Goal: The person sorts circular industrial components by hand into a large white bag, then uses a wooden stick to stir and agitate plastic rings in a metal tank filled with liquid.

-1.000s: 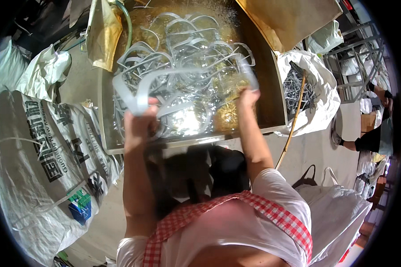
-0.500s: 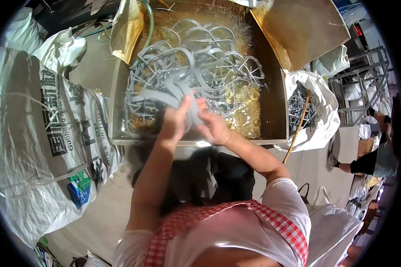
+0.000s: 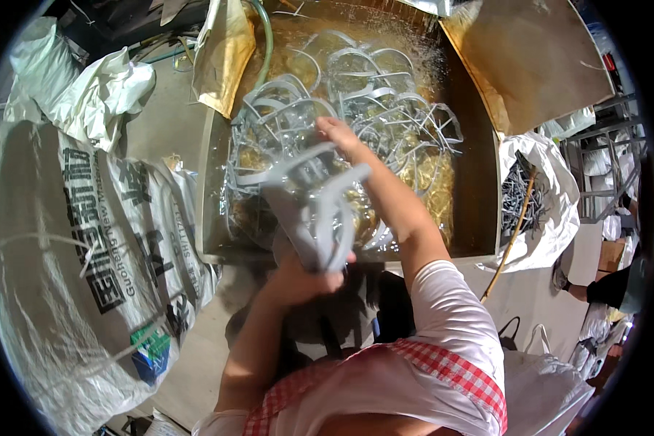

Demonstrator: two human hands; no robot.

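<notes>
My left hand (image 3: 305,280), near the front edge of the tub, is closed round several grey curved plastic pieces (image 3: 318,211), which are blurred by motion and stand up from the fist. My right hand (image 3: 340,138) reaches over the tangle of grey plastic loops and strips (image 3: 374,94). Its fingers look stretched toward the pile, with nothing seen held in them. The loops lie wet and heaped in a wide metal tub (image 3: 205,196) of shallow yellowish water.
A green hose (image 3: 267,51) hangs over the tub's far left. Stained boards (image 3: 530,65) flank its far corners. Right of it, a white sack (image 3: 552,225) holds grey scraps, with a thin stick (image 3: 512,232) leaning there. A large printed sack (image 3: 43,240) stands left; another person's leg (image 3: 607,291) shows far right.
My hands have parted. The left drew back toward me with the grey pieces; the right let go of them and moved forward over the pile. The view has shifted slightly.
</notes>
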